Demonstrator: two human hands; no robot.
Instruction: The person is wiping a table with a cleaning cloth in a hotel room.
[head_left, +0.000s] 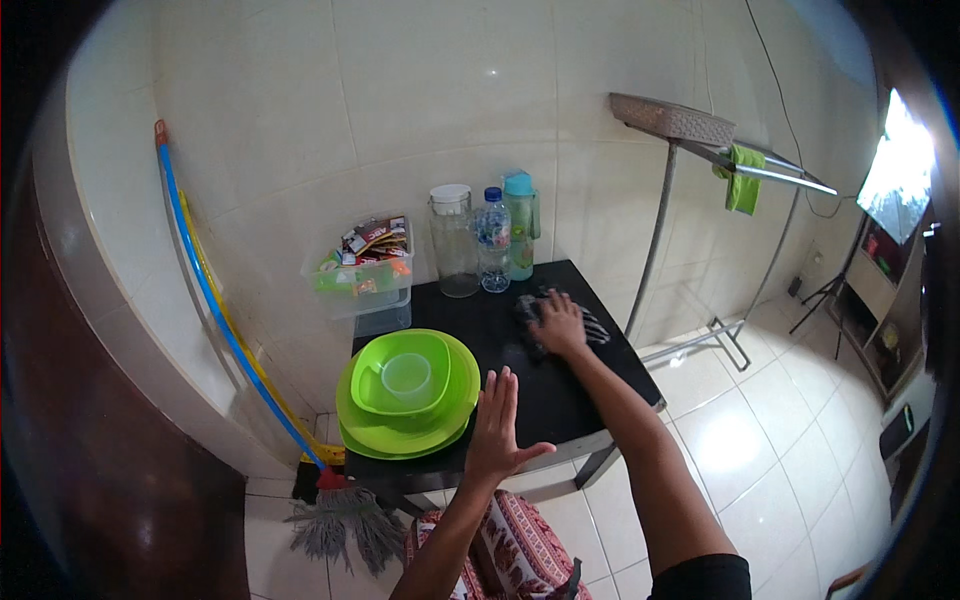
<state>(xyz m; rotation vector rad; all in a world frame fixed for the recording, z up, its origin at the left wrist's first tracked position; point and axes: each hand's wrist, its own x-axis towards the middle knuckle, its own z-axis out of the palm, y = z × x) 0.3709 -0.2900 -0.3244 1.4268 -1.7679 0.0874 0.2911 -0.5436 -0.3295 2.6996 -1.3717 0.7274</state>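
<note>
My right hand (559, 324) presses a dark patterned cloth (596, 324) against the top of a black table (555, 394), towards its back right. Fingers apart and holding nothing, my left hand (499, 431) is raised by the table's front edge. Just left of it, green plates (457, 420) are stacked with a green square bowl (367, 382) and a small translucent bowl (406, 376) on top. Along the back stand a glass jar with a white lid (454, 247), a plastic bottle with a blue cap (494, 247) and a green bottle with a turquoise lid (519, 232).
A clear plastic container (360, 294) with sachets sits at the back left corner. A blue-handled mop (217, 307) leans on the wall at left. At right stands a metal drying rack (651, 255) bearing a woven-look basket (667, 118) and a green cloth (744, 184).
</note>
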